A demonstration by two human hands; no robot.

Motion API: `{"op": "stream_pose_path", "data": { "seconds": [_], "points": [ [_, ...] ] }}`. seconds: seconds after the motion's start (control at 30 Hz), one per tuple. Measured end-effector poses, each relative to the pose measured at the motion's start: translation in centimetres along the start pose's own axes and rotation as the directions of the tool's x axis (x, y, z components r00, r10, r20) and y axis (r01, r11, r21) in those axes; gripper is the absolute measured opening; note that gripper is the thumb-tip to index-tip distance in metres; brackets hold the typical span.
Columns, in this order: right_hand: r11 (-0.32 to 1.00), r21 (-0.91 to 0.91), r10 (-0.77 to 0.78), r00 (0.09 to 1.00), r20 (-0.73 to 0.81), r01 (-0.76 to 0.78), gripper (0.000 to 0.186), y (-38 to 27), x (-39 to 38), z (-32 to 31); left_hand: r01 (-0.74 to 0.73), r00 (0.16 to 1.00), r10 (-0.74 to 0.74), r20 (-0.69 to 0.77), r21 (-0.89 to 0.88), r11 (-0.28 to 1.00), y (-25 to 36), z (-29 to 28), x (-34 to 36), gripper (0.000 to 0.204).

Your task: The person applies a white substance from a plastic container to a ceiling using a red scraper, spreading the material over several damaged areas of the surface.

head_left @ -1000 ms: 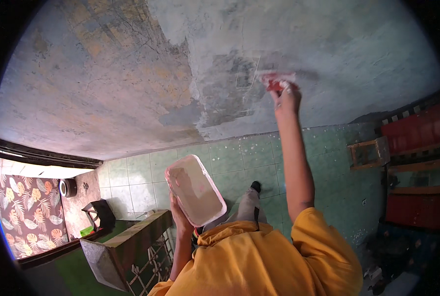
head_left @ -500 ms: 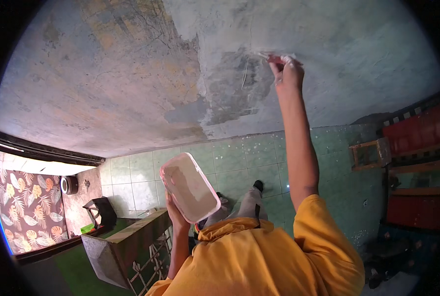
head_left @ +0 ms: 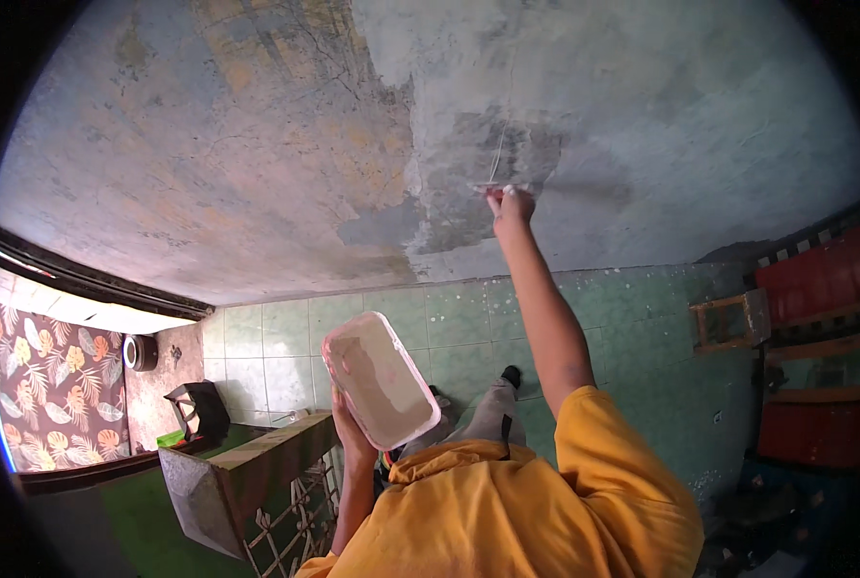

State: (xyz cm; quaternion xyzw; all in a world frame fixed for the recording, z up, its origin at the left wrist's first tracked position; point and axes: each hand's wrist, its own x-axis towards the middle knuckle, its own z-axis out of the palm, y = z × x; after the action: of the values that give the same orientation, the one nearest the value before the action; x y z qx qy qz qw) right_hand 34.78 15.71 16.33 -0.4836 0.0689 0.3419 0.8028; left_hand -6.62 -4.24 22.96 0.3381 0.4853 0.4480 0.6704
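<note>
My left hand point(head_left: 349, 424) grips a white rectangular plastic tub point(head_left: 432, 405) from its left side, tilted toward me, with a pale, creamy paste inside. Up at the wall point(head_left: 285, 164), my right hand point(head_left: 514, 208) is closed on a reddish putty knife point(head_left: 490, 190), whose thin blade edge meets the surface. The fingers hide much of the knife. Around the blade lies a dark grey patch point(head_left: 459, 226) with thin whitish streaks above it. Paler smooth coating covers the wall to the right; bare, mottled plaster shows on the left.
Green floor tiles point(head_left: 463, 313) with white specks meet the wall's foot. At lower left stand a wooden-topped piece of furniture point(head_left: 276, 443) with a metal lattice and a black bag point(head_left: 198, 409). Wooden furniture with red panels point(head_left: 810, 419) and a small wooden frame point(head_left: 728, 321) are at right.
My right hand has come down and to the left along the wall with the putty knife. The tub in my left hand has shifted slightly right and down in the view.
</note>
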Motion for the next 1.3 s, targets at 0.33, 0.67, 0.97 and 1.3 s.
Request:
{"op": "stream_pose_path", "data": {
  "seconds": [0.33,0.67,0.97,1.3],
  "points": [
    [0.895,0.284,-0.401,0.898,0.178,0.344,0.012,-16.7,-13.2,10.4,0.039,0.999,-0.040,-0.033,-0.022,0.999,0.5,-1.5,0.3,0.050],
    [0.999,-0.004,0.050,0.999,-0.015,-0.050,0.021,1.7,-1.0,0.5,-0.013,0.999,0.014,0.030,-0.021,1.000,1.6,-1.7,-1.1,0.058],
    [0.956,0.212,-0.237,0.958,0.163,0.201,0.021,-10.7,-9.4,9.7,0.019,0.999,-0.025,-0.037,-0.162,0.987,1.6,-2.7,-1.6,0.058],
    [0.993,-0.106,0.027,0.777,0.629,0.051,0.019,-13.4,-25.8,0.1,-0.066,0.990,0.065,0.122,0.001,0.998,3.5,2.7,0.8,0.063]
  ]
}}
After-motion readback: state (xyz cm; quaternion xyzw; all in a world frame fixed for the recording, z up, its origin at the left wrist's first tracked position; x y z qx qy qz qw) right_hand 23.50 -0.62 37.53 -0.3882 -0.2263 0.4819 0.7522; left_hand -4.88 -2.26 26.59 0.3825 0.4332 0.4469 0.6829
